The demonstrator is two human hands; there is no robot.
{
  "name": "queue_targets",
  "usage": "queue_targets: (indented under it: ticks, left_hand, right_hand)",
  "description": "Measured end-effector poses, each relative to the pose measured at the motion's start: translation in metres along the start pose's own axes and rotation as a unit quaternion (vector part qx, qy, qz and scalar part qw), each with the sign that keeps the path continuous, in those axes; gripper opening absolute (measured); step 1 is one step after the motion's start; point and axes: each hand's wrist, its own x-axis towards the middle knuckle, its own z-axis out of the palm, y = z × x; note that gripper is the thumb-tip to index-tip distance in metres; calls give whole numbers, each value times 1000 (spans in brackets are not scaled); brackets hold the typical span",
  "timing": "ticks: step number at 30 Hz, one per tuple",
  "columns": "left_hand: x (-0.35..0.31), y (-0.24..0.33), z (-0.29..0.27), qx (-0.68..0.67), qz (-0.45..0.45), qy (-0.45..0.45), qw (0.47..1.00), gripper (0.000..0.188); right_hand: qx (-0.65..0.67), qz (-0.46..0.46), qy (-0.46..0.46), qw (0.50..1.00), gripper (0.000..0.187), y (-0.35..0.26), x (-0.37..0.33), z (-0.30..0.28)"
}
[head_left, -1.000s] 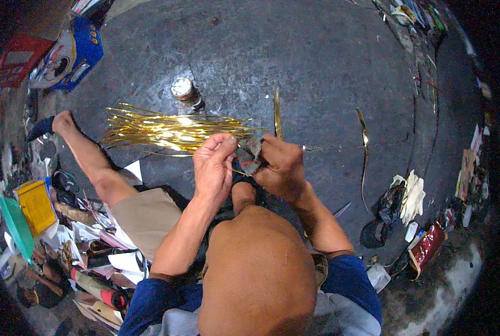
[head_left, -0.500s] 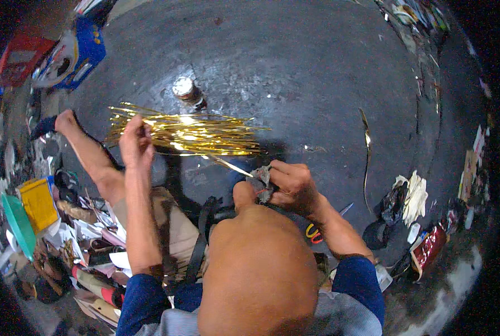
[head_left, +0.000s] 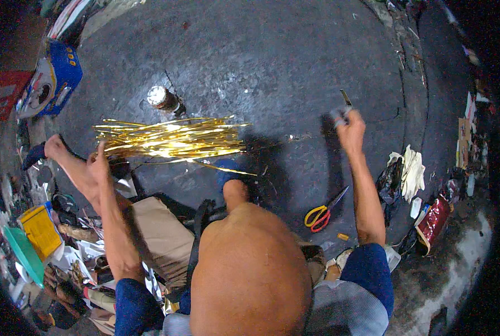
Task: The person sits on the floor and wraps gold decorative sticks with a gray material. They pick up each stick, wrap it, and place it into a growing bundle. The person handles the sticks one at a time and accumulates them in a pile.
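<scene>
A bundle of shiny gold strips (head_left: 174, 140) lies across the dark floor, with one loose strip end (head_left: 230, 169) jutting out on its near right side. Beside the bundle's left end is my left hand (head_left: 98, 166), its fingers closed; what they grip cannot be made out. Far out to the right, my right hand (head_left: 351, 133) is closed on a gold strip (head_left: 346, 97), whose short tip shows above the fingers. A bit of grey rag (head_left: 336, 114) also shows at those fingertips. The rest of that strip is hidden by the hand and arm.
A can (head_left: 159, 97) stands beyond the bundle. Scissors (head_left: 320, 215) with yellow and red handles lie right of my knee. Farther right are a black plastic bag (head_left: 390, 182) and a pale cloth (head_left: 412, 173). Paper scraps and a yellow box (head_left: 41, 229) crowd the left.
My right hand has moved from beside my knee far to the right, where a strip lay on the floor. My left hand has drawn back to the bundle's left end. The view has shifted.
</scene>
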Motion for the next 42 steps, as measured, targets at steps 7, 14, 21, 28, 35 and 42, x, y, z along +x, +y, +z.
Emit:
queue_targets:
  ticks: [7,14,21,28,35,42]
  left_hand:
    - [-145,92,43,-140,330,-137,923,33]
    - [-258,162,85,-390,-100,-458,793,22]
    - [-245,158,86,-464,-136,-333,810,17]
    - [-244,165,49,-407,-73,-293,862,15]
    - [-241,155,51,-430,-98,-244,864,13]
    - [-239,161,51,-474,-125,-304,817,15]
  right_hand:
    - [-98,133,68,984,39,95,26,40]
    - [66,-230,9,971,30,-124,-37,91]
    - [370,-147,-128,908,51,-173,-75,97]
    - [325,-206,-158,909,42,-241,-42,76]
    - [332,-195,-178,905,29,-256,-39,76]
    - [332,-204,-124,913,22,-263,-34,66]
